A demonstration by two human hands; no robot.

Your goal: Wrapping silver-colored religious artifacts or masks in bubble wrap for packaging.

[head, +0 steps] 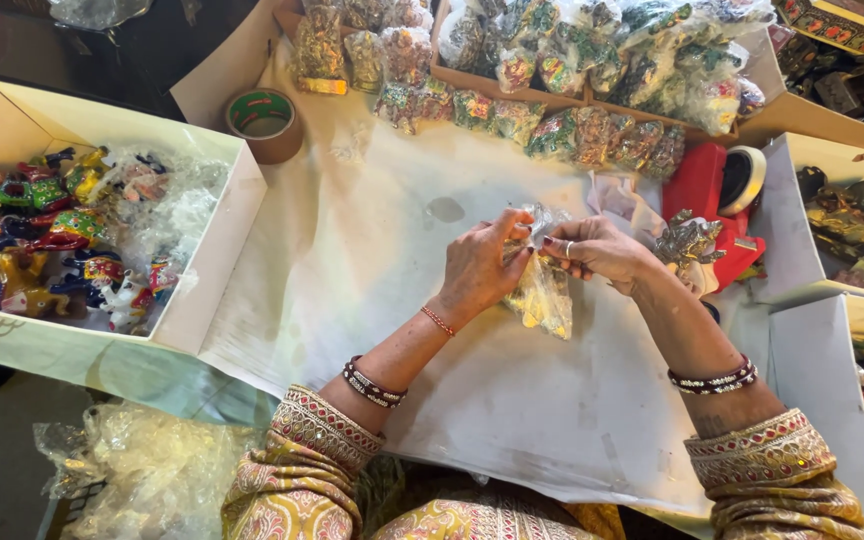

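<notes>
My left hand [480, 266] and my right hand [597, 248] meet over the middle of a white sheet [372, 260]. Both pinch the top of a small clear plastic bag [544, 290] with a golden figurine inside; the bag hangs down between the hands. A silver-coloured figurine [689, 240] lies just right of my right hand, next to a crumpled clear wrapper [620, 200].
An open cardboard box [214, 250] at left holds several colourful painted animal figurines [52, 230]. A roll of brown tape [264, 122] stands behind it. Bagged figurines [572, 90] fill boxes along the back. A red tape dispenser [717, 185] and white boxes [807, 360] stand at right. Loose plastic bags [142, 470] lie at bottom left.
</notes>
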